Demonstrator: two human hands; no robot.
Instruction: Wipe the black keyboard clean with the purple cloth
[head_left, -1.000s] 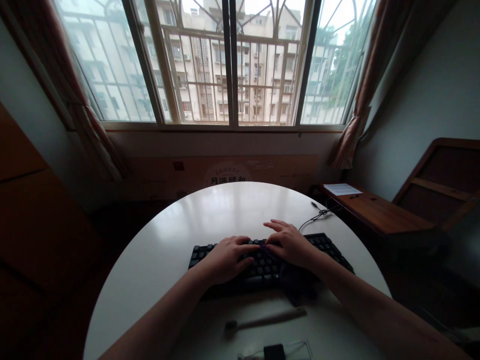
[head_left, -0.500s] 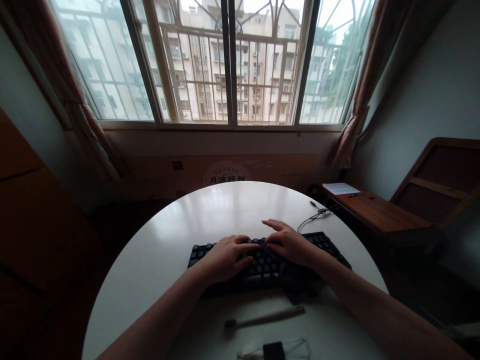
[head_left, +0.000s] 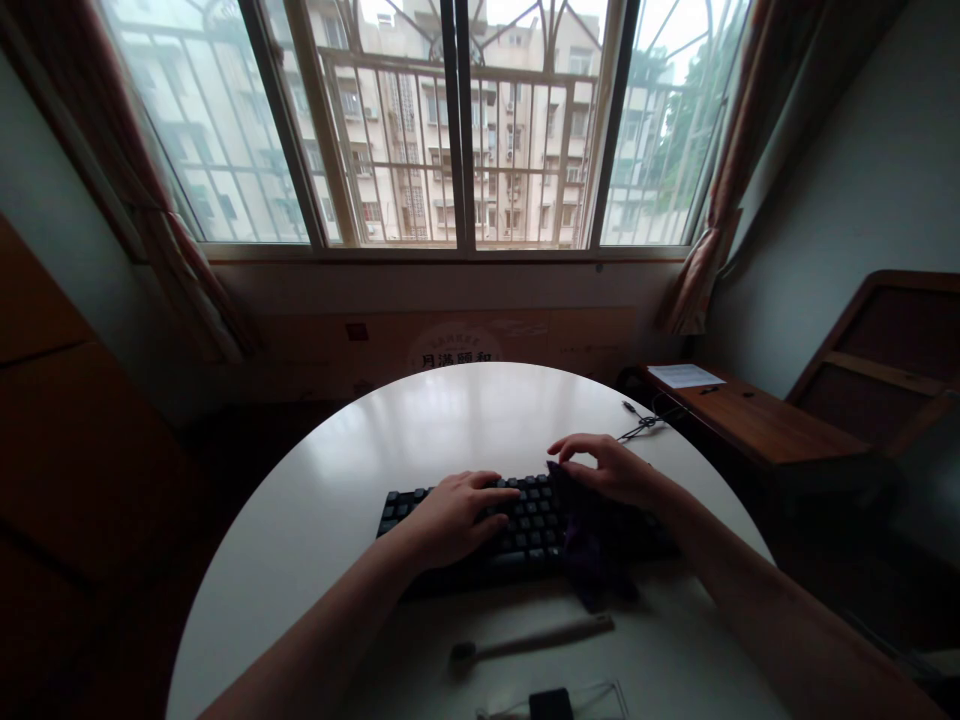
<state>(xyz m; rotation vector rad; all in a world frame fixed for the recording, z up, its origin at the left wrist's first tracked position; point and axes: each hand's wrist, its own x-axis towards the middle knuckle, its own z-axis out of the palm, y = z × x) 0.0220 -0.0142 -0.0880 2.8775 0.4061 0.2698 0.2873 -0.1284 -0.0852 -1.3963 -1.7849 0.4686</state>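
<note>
A black keyboard [head_left: 531, 522] lies on the round white table [head_left: 330, 480]. My left hand [head_left: 456, 512] rests on its left half, fingers stretched out over the keys and holding nothing. Above the keyboard's right part is my right hand [head_left: 609, 470], thumb and fingers closed on a dark purple cloth [head_left: 589, 555]. The cloth hangs down across the keys and over the keyboard's near edge. Just in front of the keyboard lies a toothbrush-like brush [head_left: 536, 636], its dark head to the left. My right forearm and the cloth hide much of the keyboard's right end.
At the near edge of view sits a wire tool with a black block [head_left: 551, 704]. A cable [head_left: 643, 426] lies bundled at the table's right rim. Beyond it stands a wooden bench [head_left: 795, 425] bearing a paper sheet [head_left: 684, 375]. A barred window [head_left: 465, 150] is ahead.
My right hand has lifted and shifted right, pulling the cloth's tip up with it; more keys show between the hands. My left hand stays in place.
</note>
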